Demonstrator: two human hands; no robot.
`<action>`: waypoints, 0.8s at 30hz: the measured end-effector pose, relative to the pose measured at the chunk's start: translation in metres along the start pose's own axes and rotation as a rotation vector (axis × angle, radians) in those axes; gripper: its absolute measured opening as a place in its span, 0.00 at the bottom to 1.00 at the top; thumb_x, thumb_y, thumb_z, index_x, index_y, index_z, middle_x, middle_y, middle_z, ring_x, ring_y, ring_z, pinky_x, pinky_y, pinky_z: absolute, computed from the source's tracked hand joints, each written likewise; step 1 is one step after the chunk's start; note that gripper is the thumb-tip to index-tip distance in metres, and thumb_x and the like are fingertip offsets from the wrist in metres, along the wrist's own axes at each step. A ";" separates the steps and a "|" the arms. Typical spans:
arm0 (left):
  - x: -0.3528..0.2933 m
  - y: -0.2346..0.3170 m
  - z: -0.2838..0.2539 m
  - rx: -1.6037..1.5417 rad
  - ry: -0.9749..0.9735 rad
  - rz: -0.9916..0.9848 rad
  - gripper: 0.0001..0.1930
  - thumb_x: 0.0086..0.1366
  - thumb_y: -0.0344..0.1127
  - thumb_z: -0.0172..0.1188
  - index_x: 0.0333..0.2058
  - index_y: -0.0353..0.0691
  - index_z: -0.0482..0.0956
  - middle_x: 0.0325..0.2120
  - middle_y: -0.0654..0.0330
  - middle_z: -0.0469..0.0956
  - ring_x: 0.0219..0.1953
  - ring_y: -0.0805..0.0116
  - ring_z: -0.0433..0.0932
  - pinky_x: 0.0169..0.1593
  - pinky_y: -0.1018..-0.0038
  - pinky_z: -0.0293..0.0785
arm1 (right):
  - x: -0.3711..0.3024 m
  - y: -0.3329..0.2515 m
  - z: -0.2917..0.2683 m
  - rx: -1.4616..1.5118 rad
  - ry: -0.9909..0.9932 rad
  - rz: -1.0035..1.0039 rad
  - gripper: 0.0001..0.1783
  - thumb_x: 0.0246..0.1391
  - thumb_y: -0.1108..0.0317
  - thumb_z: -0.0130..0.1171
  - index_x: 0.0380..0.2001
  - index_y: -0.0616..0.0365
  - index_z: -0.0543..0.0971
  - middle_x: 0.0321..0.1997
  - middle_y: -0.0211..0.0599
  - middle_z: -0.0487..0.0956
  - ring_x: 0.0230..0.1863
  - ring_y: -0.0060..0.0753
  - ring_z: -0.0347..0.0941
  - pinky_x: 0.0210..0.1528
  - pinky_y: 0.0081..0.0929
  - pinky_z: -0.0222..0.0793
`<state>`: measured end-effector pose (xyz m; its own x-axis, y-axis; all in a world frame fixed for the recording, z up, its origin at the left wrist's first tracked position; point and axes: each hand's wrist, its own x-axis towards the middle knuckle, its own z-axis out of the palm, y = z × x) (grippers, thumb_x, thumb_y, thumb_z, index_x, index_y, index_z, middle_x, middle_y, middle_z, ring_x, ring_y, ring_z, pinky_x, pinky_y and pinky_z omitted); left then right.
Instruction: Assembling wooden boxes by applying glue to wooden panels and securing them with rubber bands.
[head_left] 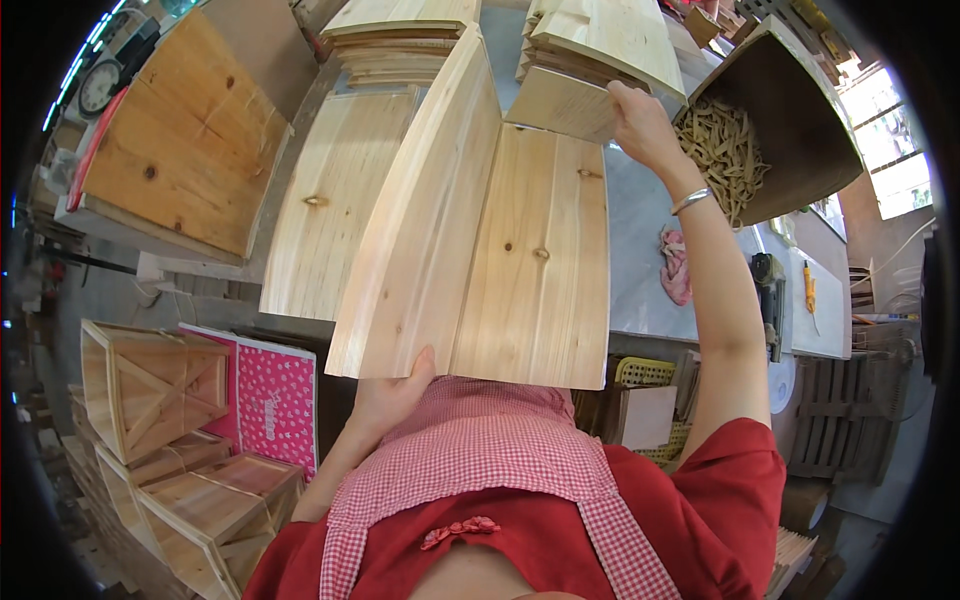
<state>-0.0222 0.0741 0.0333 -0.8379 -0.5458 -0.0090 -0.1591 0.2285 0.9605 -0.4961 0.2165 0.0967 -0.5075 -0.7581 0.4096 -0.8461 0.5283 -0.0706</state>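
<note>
Three pale pine boards meet in front of me. A long flat board (540,290) lies toward me on the table, with dark knots in it. Along its left side a second long board (425,240) stands on edge, tilted. My left hand (395,393) grips the near lower end of this standing board, thumb up on its face. At the far end a short end board (560,104) stands across the flat one. My right hand (642,122) pinches the top right corner of that end board, with the arm stretched out.
Stacked boards (605,45) stand behind, with another pile (400,40) left of them. A board (335,205) lies at left. An open box (800,130) of tan strips, a pink cloth (676,268) and a yellow-handled tool (809,288) are at right. Wooden crates (160,385) sit lower left.
</note>
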 end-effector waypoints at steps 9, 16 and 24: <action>-0.001 0.000 -0.001 0.013 -0.063 -0.069 0.20 0.68 0.29 0.64 0.56 0.30 0.76 0.49 0.56 0.80 0.50 0.66 0.79 0.53 0.68 0.77 | 0.051 -0.006 -0.001 -0.129 -0.233 0.089 0.16 0.56 0.66 0.55 0.45 0.61 0.78 0.45 0.55 0.83 0.52 0.57 0.80 0.55 0.51 0.75; -0.001 0.009 0.005 0.086 -0.074 -0.044 0.20 0.66 0.34 0.64 0.54 0.31 0.77 0.43 0.52 0.82 0.45 0.60 0.83 0.48 0.66 0.80 | 0.061 -0.021 0.006 -0.090 -0.129 0.069 0.22 0.56 0.54 0.63 0.45 0.60 0.79 0.45 0.50 0.84 0.51 0.55 0.80 0.53 0.49 0.76; -0.002 0.023 0.009 0.156 -0.175 -0.301 0.24 0.66 0.34 0.65 0.59 0.32 0.74 0.49 0.52 0.80 0.50 0.61 0.80 0.53 0.66 0.79 | 0.065 -0.022 0.024 -0.046 -0.018 0.118 0.20 0.57 0.52 0.65 0.38 0.59 0.80 0.39 0.49 0.85 0.46 0.55 0.82 0.49 0.50 0.76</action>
<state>-0.0291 0.0881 0.0527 -0.8158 -0.4645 -0.3446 -0.4782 0.2065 0.8537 -0.5139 0.1466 0.1030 -0.6061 -0.6962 0.3846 -0.7723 0.6309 -0.0749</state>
